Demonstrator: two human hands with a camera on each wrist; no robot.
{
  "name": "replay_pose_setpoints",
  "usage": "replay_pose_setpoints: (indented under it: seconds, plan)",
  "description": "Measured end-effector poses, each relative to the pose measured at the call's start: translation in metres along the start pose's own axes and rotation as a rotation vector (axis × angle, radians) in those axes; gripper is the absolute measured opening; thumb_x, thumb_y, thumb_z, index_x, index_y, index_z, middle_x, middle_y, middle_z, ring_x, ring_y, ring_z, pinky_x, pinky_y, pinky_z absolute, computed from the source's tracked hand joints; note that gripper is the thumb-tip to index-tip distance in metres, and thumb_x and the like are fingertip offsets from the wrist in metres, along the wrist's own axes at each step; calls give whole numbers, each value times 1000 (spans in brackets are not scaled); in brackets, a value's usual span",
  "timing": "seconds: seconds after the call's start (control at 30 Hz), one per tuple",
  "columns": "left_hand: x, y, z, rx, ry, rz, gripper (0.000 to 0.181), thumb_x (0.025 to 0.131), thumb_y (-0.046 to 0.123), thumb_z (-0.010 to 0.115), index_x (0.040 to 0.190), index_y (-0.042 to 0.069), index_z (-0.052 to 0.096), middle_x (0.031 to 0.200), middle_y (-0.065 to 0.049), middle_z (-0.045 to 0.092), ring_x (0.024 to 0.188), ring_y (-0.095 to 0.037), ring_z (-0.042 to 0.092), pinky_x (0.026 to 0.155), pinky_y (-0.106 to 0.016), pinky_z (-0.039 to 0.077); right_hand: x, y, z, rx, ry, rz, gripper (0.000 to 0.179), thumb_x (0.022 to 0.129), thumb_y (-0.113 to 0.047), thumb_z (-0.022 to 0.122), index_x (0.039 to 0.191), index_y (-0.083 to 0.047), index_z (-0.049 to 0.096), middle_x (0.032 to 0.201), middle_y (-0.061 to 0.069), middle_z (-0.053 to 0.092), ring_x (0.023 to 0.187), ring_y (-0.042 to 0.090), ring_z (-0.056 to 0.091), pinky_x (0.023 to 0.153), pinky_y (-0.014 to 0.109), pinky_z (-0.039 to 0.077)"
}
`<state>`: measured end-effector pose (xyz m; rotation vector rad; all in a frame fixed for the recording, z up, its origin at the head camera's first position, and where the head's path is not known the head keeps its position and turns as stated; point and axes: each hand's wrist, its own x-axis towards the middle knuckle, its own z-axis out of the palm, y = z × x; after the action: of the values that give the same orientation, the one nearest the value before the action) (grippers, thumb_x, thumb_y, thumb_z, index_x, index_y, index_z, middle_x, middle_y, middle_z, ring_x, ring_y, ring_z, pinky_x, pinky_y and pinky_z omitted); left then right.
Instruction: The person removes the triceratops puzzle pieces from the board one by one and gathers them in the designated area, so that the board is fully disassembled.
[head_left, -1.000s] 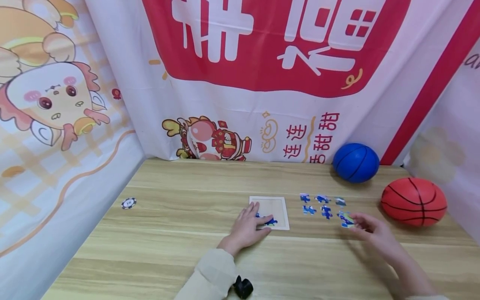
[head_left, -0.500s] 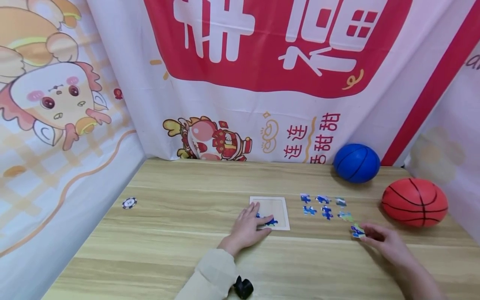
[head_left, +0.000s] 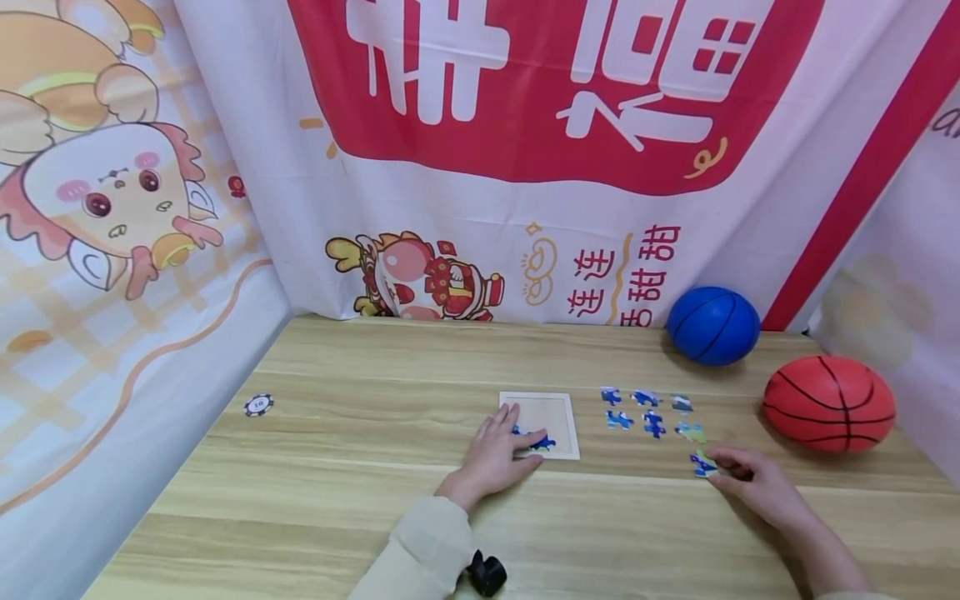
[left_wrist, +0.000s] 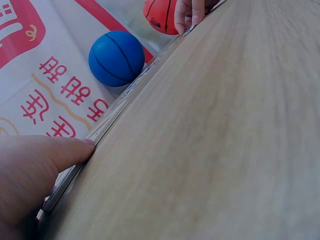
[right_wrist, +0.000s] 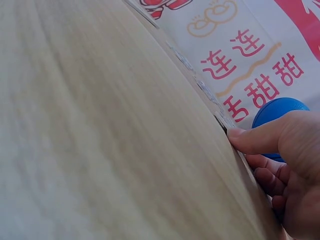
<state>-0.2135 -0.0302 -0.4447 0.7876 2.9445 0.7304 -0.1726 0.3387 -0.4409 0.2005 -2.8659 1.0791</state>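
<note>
My left hand [head_left: 495, 450] rests over the left side of a pale puzzle tray [head_left: 566, 404], fingers extended. Its thumb lies across the tray's lower part, over a few blue jigsaw pieces [head_left: 547, 445] set along the bottom; the rest of those pieces is hidden under the hand. In the left wrist view the thumb [left_wrist: 65, 152] touches the tray's edge. My right hand [head_left: 757, 487] pinches a blue and green jigsaw piece [head_left: 703, 464] between thumb and fingers, low at the tabletop. Just beyond it, several loose jigsaw pieces [head_left: 652, 423] lie in two rows right of the tray.
A blue ball [head_left: 712, 326] stands at the back right, and a red basketball [head_left: 828, 405] sits beyond my right hand. A round black and white chip [head_left: 258, 406] lies far left. Near my left sleeve is a small black object [head_left: 487, 575]. Printed cloth [head_left: 420, 192] hangs behind the table.
My right hand has drawn the pinched jigsaw piece away from the loose rows, toward me and right, then shifted it slightly back left. The left hand has stayed on the tray.
</note>
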Motion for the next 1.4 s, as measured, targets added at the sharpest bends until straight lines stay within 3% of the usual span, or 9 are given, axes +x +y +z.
replay_pose_setpoints:
  seconds: [0.63, 0.9, 1.07, 1.4]
  plan:
    - [0, -2, -2, 13, 10, 4, 40, 83, 41, 51, 122, 30, 50, 139, -18, 19, 127, -30, 11, 101, -44, 10, 3, -4, -1, -16, -36, 22, 35, 76, -9, 64, 109, 1, 57, 92, 8, 54, 76, 15, 45, 62, 25, 40]
    - [-1, -2, -1, 25, 14, 18, 41, 83, 42, 50, 123, 29, 49, 138, -18, 20, 127, -30, 13, 100, -43, 11, 3, -13, -8, 86, -82, 126, 44, 80, -21, 62, 116, 2, 51, 93, 9, 52, 78, 15, 44, 62, 25, 39]
    - [-1, 0, 0, 33, 20, 18, 42, 83, 43, 50, 123, 29, 49, 138, -17, 20, 126, -30, 13, 100, -44, 12, 9, -36, -9, 81, -73, 128, 46, 82, -24, 60, 117, 3, 49, 91, 10, 53, 78, 17, 46, 60, 26, 41]
    - [-2, -5, -7, -77, 50, 27, 52, 78, 39, 59, 127, 26, 45, 138, -19, 19, 127, -31, 11, 99, -48, 13, 38, -96, 30, 148, -76, -60, 36, 80, -16, 62, 113, -2, 55, 90, 9, 55, 78, 20, 48, 62, 30, 42]
